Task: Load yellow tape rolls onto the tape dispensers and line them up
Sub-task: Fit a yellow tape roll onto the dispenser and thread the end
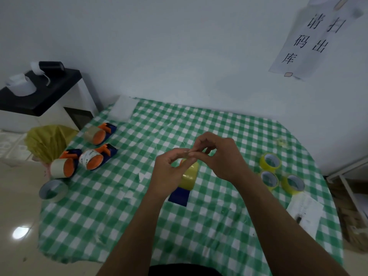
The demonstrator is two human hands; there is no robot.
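Note:
A blue dispenser (178, 196) carrying a yellow tape roll (189, 176) stands at the table's middle, partly hidden by my left hand (169, 172). My right hand (221, 156) meets the left above it; both pinch something small and thin between the fingertips, probably the tape's loose end. Three loose yellow rolls (270, 161) (269, 179) (294, 184) lie at the right. Three blue-and-orange dispensers (99, 133) (98, 157) (64, 166) with pale rolls stand at the left.
A grey tape roll (53, 190) lies at the green checked table's (139, 216) left edge. A white paper (306, 214) sits at the right edge. A yellow bag (47, 142) and a black-topped stand (39, 92) are left of the table. A wall runs behind.

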